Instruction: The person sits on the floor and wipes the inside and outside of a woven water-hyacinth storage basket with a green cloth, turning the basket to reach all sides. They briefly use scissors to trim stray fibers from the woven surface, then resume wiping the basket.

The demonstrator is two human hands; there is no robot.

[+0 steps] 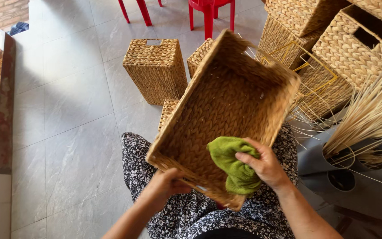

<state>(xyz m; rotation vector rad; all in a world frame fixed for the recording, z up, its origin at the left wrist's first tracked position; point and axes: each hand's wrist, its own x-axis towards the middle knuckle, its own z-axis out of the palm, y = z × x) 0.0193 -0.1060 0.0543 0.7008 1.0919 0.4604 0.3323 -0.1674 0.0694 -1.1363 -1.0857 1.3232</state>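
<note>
1. The woven basket (226,106) rests on the person's lap, tilted so that its open side faces the camera. Its long axis runs from the near-left corner, close to the body, up and away to the far-right rim.

2. The left hand (166,186) is closed around the near rim of the basket, at the lower-left edge. The fingers curl over the rim to the inside, so only the back of the hand and the thumb side show. It is the hand that holds the basket in place.

3. The right hand (264,166) is closed on a green cloth (235,166). The cloth is bunched up and lies against the inner bottom of the basket, near the lower-right corner. This hand is the nearer one to the inside of the basket; the greater part of the woven bottom lies up and to the left of it.

4. The two hands are near each other, both at the end of the basket nearest to the body, with the cloth between them.

5. Around the person stand other woven baskets (155,68) on the tiled floor (67,115), more stacked baskets (354,48) at the right, a bundle of pale reeds (372,115) in a grey holder, and red chair legs (208,15) at the top.

6. Hard to make out:
   - the left fingertips, hidden behind the rim;
   - the underside of the basket and how it sits on the patterned dress (186,212);
   - the part of the cloth that lies under the right palm.
</note>
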